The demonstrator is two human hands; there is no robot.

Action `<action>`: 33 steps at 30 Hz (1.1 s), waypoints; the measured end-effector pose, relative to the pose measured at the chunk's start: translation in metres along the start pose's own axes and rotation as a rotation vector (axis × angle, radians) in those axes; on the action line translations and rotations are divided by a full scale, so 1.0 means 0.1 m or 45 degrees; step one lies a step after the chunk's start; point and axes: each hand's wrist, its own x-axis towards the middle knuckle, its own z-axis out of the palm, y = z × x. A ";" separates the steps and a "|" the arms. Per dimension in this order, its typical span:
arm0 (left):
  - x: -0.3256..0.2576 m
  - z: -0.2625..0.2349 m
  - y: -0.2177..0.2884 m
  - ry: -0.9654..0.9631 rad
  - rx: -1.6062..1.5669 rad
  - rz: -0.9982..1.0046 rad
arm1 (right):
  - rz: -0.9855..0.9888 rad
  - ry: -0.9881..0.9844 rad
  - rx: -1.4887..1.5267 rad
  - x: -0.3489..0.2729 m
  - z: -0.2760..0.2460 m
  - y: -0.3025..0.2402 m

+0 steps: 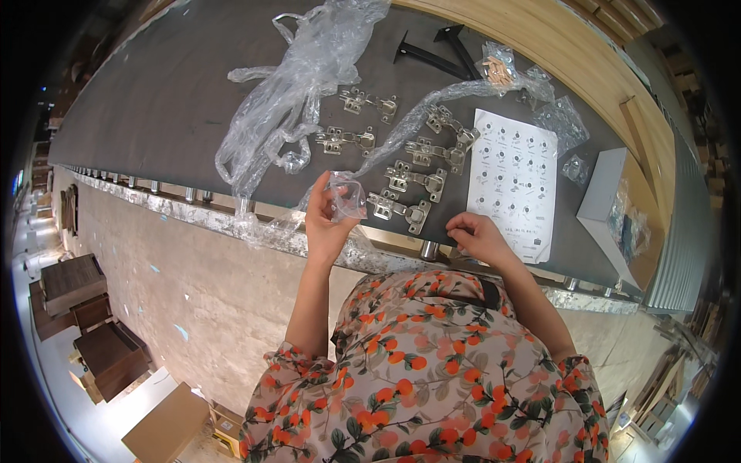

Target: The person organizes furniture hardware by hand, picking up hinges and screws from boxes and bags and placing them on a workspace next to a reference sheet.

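Small clear plastic bag (345, 197), pinched between the fingers of my left hand (328, 224) and held just above the near edge of the dark worktop (170, 92). At 3 o'clock from the bag lies the nearest metal hinge (400, 210), first of a loose cluster of hinges (409, 154) extending toward 12 and 1 o'clock. My right hand (477, 235), at 3 o'clock beyond that hinge, rests on the worktop edge with fingers curled and tips pressed together; whether they grip anything I cannot tell. Touching it at 1 o'clock is a white printed sheet (513, 181). A large crumpled plastic wrap (293, 100) lies at 11 o'clock from the bag. At far 3 o'clock stands a white box (610, 201); black brackets (436, 50) lie at 1 o'clock.
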 end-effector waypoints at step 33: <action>-0.09 -0.04 0.05 0.053 0.001 -0.009 | -0.807 0.225 -1.162 0.41 0.55 -0.37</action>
